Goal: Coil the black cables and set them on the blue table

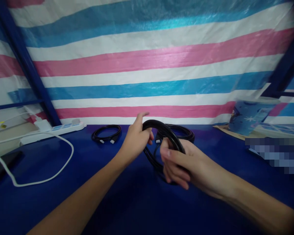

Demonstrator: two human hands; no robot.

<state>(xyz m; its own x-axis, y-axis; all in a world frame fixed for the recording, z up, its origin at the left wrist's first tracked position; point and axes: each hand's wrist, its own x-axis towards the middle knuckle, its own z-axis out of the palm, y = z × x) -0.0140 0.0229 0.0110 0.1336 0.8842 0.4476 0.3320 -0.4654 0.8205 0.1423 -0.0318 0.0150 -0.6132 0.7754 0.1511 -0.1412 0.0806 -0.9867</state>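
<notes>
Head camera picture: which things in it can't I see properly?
All in the head view:
Held black coil: the part inside the right hand is covered by its fingers and palm.
Black coil behind, on the right: partly hidden by the held black coil and the right hand.
Flat black thing: cut off by the left edge.
Thing at the right edge: blurred into squares, so I can't tell what it is.

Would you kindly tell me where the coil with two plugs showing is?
In the head view, the two-plug black coil lies left of centre, toward the back of the blue table, between the white power strip and the left hand.
</notes>
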